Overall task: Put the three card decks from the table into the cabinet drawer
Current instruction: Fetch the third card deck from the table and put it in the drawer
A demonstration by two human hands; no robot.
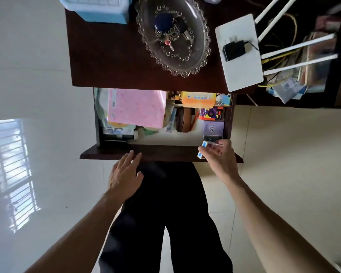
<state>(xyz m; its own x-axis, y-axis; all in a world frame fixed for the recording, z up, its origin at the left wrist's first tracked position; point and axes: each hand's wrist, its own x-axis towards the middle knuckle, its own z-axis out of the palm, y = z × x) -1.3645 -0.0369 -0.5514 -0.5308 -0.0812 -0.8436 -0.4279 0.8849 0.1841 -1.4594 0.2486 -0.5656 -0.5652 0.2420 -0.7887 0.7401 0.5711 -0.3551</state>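
Note:
The dark wooden cabinet drawer [161,152] stands pulled out toward me. My right hand [220,156] holds a small card deck [204,147] with blue and white edges over the drawer's front right corner. Just behind it, inside the drawer, lie a purple deck box [213,128] and a dark one [212,138]. My left hand [124,174] hovers flat with fingers spread at the drawer's front panel, left of centre, holding nothing.
The drawer also holds a pink packet [136,108], an orange box [198,99], a brown case [183,120] and other clutter. On the cabinet top sit a glass dish with keys [173,34], a blue basket [96,8] and a white router [238,54]. Glossy floor lies around.

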